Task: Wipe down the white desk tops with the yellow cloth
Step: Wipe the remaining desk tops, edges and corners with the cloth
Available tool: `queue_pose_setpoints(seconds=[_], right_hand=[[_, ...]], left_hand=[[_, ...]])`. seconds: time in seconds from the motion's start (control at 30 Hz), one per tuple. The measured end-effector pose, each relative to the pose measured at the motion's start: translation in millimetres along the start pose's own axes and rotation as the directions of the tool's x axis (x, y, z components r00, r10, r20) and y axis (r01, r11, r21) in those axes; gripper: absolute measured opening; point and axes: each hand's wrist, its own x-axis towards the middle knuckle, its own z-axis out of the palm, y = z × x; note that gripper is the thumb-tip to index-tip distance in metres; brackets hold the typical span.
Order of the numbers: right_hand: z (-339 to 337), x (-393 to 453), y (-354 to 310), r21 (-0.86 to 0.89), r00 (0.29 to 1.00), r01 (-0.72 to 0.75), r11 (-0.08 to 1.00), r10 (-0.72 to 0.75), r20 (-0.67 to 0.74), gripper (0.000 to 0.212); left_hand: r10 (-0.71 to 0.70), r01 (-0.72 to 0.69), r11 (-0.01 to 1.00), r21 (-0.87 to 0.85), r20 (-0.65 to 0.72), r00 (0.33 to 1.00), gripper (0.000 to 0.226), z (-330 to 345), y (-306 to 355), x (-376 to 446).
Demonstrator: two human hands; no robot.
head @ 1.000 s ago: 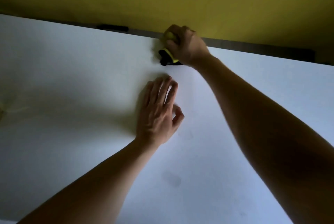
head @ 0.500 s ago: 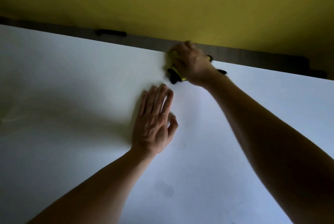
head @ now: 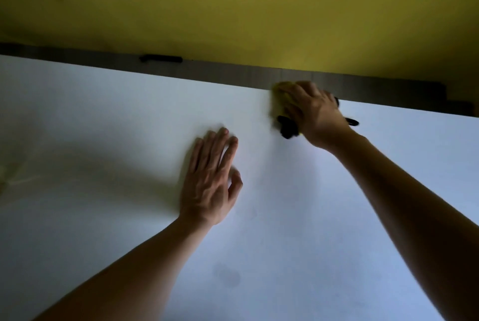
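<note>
From the head camera, looking down, you see a white desk top [head: 337, 230] filling most of the view, dimly lit, with a yellow wall [head: 233, 4] rising behind it. Your left hand [head: 211, 180] lies palm down on the desk near the middle, its four fingers stretched forward and close together, the thumb curled in at the side; it holds nothing. Your right hand [head: 315, 110] reaches further away, to the far edge of the desk, its fingers curled down over the yellow cloth [head: 281, 95] and pressing it against the surface. The cloth is bunched under that hand and slightly blurred, with a dark trim or strap [head: 286, 127] poking out on the near side and another dark end showing past the wrist. Just behind the cloth, a dark strip [head: 233, 73] runs along the back edge of the desk, between desk and wall. Further left on that strip sits a small black object [head: 160, 58], too small to identify. A faint dark smudge [head: 228, 275] marks the desk nearer you, between your two forearms.
</note>
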Motion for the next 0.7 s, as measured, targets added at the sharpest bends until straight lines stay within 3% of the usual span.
queue_pose_setpoints(seconds=[0.17,0.33,0.47,0.57,0.7], right_hand=[[-1,2,10,0.014,0.995,-0.100,0.995,0.100,-0.010,0.046],[42,64,-83,-0.052,0.997,-0.038,0.998,0.041,0.061,0.058],[63,98,-134,-0.124,0.999,0.022,0.992,-0.017,0.041,0.049],[58,82,-112,-0.066,1.000,0.021,0.998,-0.022,-0.003,0.047],[30,29,-36,-0.031,0.989,-0.134,0.990,0.132,-0.067,0.043]], left_hand=[[-0.011,0.011,1.000,0.006,-0.011,1.000,0.060,0,2,2],[-0.017,0.017,1.000,0.007,0.022,1.000,0.064,-1,4,1],[-0.022,0.022,1.000,-0.002,0.031,0.999,0.065,2,2,0],[-0.021,0.021,1.000,0.008,0.020,1.000,0.064,1,3,1],[-0.001,0.001,1.000,-0.004,-0.008,1.000,0.062,-1,3,-1]])
